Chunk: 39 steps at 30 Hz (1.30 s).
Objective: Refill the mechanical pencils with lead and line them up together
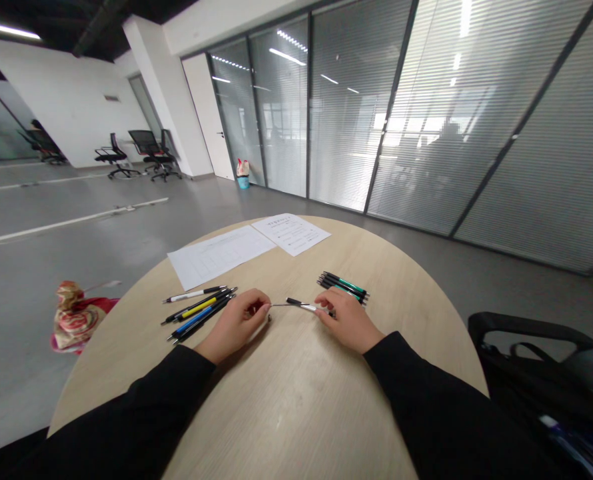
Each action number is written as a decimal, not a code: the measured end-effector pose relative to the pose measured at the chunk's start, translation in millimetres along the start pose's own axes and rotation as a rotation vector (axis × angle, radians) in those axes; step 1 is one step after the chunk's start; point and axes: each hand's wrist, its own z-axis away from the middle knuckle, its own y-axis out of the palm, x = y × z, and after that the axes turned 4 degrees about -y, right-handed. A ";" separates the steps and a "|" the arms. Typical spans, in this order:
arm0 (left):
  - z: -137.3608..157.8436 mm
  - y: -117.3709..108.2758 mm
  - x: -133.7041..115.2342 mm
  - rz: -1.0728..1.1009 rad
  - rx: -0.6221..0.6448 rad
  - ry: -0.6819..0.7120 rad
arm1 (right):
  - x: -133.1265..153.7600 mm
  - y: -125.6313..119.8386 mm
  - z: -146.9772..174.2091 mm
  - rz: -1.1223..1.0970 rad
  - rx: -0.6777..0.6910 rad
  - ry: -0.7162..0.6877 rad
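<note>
My left hand (pixel 241 321) is closed in a pinch on one end of a thin dark pen refill (pixel 279 305), just above the tabletop. My right hand (pixel 345 319) grips a white pen with a black end (pixel 306 306), its fingers wrapped round the rear part. The refill's far end meets or overlaps the pen near its black end; I cannot tell whether it is inside. Left of my left hand lies a loose group of several pens (pixel 199 308) in white, yellow, blue and black. Just beyond my right hand, several black and green pens (pixel 345 283) lie side by side.
Two printed sheets, one wide (pixel 221 255) and one smaller (pixel 292 233), lie at the far side of the round wooden table (pixel 286 407). A black chair (pixel 526 327) stands at the right edge. On the floor to the left sits a red and gold bag (pixel 74 320).
</note>
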 end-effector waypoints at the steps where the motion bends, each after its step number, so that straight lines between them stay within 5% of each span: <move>1: 0.1 0.0 -0.3 0.002 0.005 0.002 | 0.2 0.2 -0.1 -0.020 -0.002 -0.013; 25: 2.0 -2.5 -8.9 0.033 0.104 0.044 | 3.3 0.4 0.8 -0.076 -0.016 -0.055; 39: -5.1 1.8 19.8 -0.233 -0.019 -0.075 | 5.9 5.0 1.8 0.120 0.007 0.002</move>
